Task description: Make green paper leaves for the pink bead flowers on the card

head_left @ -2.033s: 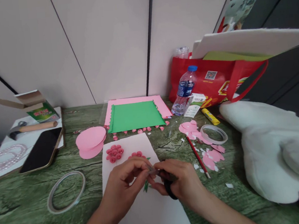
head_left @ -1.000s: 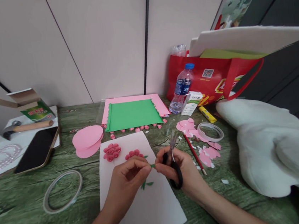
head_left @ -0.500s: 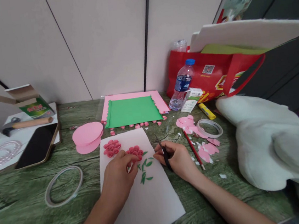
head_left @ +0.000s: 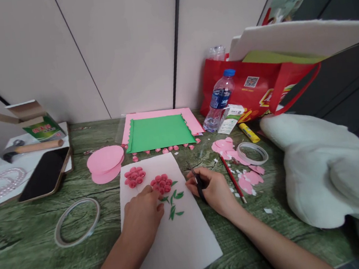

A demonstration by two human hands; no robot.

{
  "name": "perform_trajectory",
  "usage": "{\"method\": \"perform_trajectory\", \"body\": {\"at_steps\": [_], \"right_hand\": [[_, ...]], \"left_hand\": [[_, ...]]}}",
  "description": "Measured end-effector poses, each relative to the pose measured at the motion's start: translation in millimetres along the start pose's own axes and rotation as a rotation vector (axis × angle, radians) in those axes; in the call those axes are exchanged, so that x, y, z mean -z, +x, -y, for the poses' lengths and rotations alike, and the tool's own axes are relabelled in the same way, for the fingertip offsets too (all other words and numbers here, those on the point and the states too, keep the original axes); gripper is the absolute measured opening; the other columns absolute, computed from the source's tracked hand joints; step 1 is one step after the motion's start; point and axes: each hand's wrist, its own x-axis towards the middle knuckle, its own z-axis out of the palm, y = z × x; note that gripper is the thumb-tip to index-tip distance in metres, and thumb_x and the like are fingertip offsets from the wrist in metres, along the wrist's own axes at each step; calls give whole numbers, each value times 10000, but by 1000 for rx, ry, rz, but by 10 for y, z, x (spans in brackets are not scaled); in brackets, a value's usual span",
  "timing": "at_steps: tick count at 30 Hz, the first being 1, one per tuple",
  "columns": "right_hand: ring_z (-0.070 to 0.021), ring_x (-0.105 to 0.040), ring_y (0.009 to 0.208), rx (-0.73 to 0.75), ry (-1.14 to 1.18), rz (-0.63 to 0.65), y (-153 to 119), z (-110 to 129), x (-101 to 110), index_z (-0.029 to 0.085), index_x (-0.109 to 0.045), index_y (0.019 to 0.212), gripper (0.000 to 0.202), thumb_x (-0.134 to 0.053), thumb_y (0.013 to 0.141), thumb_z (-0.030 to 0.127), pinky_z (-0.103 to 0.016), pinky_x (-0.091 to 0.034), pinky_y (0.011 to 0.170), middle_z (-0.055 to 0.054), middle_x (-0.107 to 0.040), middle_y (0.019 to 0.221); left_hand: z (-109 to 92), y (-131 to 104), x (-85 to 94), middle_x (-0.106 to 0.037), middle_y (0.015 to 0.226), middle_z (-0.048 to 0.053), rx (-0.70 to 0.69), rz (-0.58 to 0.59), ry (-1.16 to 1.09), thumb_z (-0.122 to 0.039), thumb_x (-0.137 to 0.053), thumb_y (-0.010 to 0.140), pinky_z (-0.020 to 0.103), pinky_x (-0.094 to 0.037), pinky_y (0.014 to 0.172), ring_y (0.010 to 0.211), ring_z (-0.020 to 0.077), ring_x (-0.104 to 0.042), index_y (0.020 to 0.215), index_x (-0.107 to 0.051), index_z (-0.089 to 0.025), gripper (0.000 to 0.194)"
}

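Note:
A white sheet of paper (head_left: 191, 244) lies on the table under my left hand (head_left: 141, 215). Two clusters of rolled pink paper flowers sit on it, the left cluster (head_left: 134, 177) and the right cluster (head_left: 162, 183). Green paper leaves (head_left: 172, 212) are arranged below the right cluster. My left fingertips rest by that cluster's lower edge, close to a small leaf (head_left: 164, 199), with thumb and index finger apart. Beside the sheet's right edge, my right hand (head_left: 216, 192) is closed round black-handled scissors (head_left: 198, 181), blades pointing away from me.
Behind the sheet lies green paper (head_left: 160, 133) with small pink rolls along its edge. Pink ovals (head_left: 105, 159) and a tape roll (head_left: 58, 226) are at left. Rightward are a red pencil (head_left: 234, 180), pink scraps (head_left: 250, 180), another tape roll (head_left: 265, 154), a bottle (head_left: 218, 104) and white plush (head_left: 315, 180).
My left hand has shifted slightly down and its pinch has loosened, so more of the right flower cluster shows. My right hand still holds the scissors in nearly the same place.

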Motion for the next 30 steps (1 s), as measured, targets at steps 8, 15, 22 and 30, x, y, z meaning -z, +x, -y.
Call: {"method": "perform_trajectory", "body": {"at_steps": [8, 15, 22, 30], "right_hand": [[-187, -655, 641, -10, 43, 11, -5, -4, -25, 198, -617, 802, 143, -671, 677, 242, -281, -501, 608, -24, -705, 702], [-189, -656, 658, -16, 177, 44, -40, 82, -61, 185, -590, 804, 207, -701, 662, 288, -290, -511, 614, -46, -700, 722], [-193, -678, 739, -59, 443, 230, -91, 208, -71, 183, -584, 815, 301, -775, 618, 306, -290, -532, 651, -68, -720, 807], [-141, -619, 602, -94, 487, 230, -118, 188, -112, 183, -586, 801, 311, -784, 612, 332, -236, -472, 540, -16, -673, 688]], "left_hand": [[-38, -21, 25, -639, 846, 85, -58, 25, 68, -128, -399, 827, 285, -317, 518, 721, 248, -634, 854, -685, -174, 291], [-10, 15, -49, -642, 896, 103, -115, -16, 120, -111, -388, 836, 286, -319, 511, 703, 253, -635, 836, -670, -149, 285], [9, 0, -31, -577, 636, -10, -173, -55, -557, -166, -485, 755, 219, -324, 496, 535, 118, -489, 706, -594, -170, 119], [-61, -26, 37, -592, 579, -16, -54, 165, -958, -195, -486, 716, 194, -305, 406, 423, 81, -418, 637, -570, -162, 120]]}}
